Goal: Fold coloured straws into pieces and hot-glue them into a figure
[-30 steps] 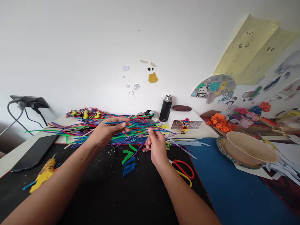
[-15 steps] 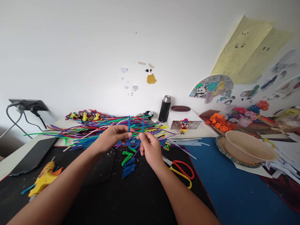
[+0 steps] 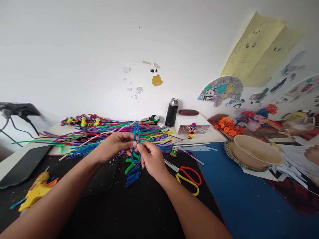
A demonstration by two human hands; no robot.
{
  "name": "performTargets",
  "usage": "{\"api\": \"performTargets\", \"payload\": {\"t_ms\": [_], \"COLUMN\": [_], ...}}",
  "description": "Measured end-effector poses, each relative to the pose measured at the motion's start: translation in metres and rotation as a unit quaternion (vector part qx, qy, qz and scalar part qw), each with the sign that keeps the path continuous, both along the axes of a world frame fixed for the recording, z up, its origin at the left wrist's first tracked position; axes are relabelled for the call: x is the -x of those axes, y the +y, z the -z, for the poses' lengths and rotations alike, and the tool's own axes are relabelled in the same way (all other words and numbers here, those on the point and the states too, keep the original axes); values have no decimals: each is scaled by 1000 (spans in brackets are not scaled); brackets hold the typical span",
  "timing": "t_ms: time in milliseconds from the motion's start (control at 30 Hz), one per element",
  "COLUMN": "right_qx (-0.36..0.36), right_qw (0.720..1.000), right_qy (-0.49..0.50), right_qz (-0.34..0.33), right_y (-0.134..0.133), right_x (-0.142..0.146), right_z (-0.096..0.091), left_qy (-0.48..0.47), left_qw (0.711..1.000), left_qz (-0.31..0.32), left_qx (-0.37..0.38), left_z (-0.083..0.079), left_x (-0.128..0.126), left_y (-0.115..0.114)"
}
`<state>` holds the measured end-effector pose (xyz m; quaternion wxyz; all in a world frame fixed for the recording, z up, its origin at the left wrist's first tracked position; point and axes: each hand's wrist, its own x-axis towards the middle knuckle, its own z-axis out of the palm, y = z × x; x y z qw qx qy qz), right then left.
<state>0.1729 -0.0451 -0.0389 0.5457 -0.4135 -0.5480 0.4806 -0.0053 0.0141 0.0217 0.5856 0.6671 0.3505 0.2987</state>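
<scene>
Blue fuzzy pipe cleaner (image 3: pixel 136 132), folded into a narrow hairpin, stands upright between two bare hands above the middle of the counter (image 3: pixel 139 212). The left hand (image 3: pixel 115 145) pinches one leg from the left with thumb and fingertips. The right hand (image 3: pixel 151 161) pinches the other leg from the right, and the two sets of fingertips nearly meet. The bend hangs just below the fingers; both free ends point up, close together.

Half a second ago the legs stood apart in a wide U. A second ago the strand was stretched straight between hands held farther apart.

Short folded green and blue pieces (image 3: pixel 132 172) lie on the dark surface just beneath the hands. Scissors (image 3: pixel 187 176) with red and yellow handles lie just right of the right wrist. A loose heap of many-coloured pipe cleaners (image 3: pixel 94 136) spreads behind the hands toward the far edge. A yellow glue gun (image 3: pixel 36 192) lies near the left edge.
</scene>
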Motion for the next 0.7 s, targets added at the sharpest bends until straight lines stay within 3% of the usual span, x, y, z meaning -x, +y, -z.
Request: {"api": "performTargets", "payload": {"t_ms": [300, 533, 700], "right_qx": [4, 43, 72], "right_qw": [1000, 997, 992], "right_qy": [1, 44, 80], "right_qz": [-19, -47, -66], "right_y": [-3, -2, -3], "right_x": [2, 3, 4], "right_z": [-3, -4, -5], "left_qy": [-67, -48, -57], "left_qw": [991, 998, 997], "left_qz": [-66, -10, -3], "left_qx": [91, 46, 57], "left_z": [7, 8, 13], "left_x": [-2, -1, 0], "left_y": [0, 2, 3]}}
